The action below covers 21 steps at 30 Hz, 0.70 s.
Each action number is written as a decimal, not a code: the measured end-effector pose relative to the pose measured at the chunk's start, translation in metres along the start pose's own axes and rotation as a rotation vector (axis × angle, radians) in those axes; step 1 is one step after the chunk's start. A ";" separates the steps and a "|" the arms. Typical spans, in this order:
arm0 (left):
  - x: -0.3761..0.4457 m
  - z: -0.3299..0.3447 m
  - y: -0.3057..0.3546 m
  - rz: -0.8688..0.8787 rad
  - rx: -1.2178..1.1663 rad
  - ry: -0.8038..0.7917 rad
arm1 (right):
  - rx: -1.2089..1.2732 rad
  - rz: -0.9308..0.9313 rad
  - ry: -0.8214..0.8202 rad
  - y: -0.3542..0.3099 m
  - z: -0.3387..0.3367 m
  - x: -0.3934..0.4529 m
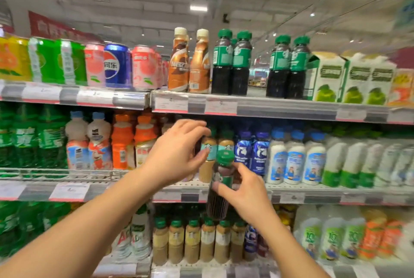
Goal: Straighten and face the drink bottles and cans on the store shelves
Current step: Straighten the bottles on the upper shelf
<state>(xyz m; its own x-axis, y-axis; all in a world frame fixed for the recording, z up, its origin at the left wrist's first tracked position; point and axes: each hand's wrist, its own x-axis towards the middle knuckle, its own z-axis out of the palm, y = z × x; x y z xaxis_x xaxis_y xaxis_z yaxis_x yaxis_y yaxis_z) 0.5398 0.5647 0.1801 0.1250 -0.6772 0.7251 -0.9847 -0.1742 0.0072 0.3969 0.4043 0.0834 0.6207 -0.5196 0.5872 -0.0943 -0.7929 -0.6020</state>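
From the head view, three tiers of store shelving fill the scene under a pale ceiling with a lit strip lamp (198, 7). The top shelf (268, 107) carries cans at the left, among them a blue cola can (116, 66), then two tan coffee bottles (189, 62), four dark bottles with green caps (259, 64), and white juice cartons (349, 78) at the right. The middle shelf (313, 194) holds green bottles far left, orange bottles (133, 141), small coffee bottles with teal labels (216, 150), blue-labelled bottles (253, 150) and white milk bottles (295, 159). The bottom shelf shows a row of beige bottles with green caps (197, 239).

The left hand (177, 154) reaches up to the middle shelf, fingers spread and loosely curved near the teal-labelled bottles; whether it touches one is unclear, and its grip holds nothing visible. The right hand (246, 190) has its grip closed around a dark bottle with a green cap (220, 188), held slightly tilted in the air just in front of the middle shelf's edge, thumb across its label.
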 end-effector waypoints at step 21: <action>0.081 0.040 0.002 -0.051 0.270 -0.020 | -0.047 -0.085 0.368 -0.053 -0.159 0.146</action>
<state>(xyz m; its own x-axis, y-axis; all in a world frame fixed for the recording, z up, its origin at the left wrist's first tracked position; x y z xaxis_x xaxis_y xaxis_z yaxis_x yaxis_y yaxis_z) 0.5529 0.4805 0.2116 0.1790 -0.6759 0.7150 -0.9093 -0.3911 -0.1421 0.3687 0.3196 0.2866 0.3077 -0.5243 0.7940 -0.0955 -0.8473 -0.5225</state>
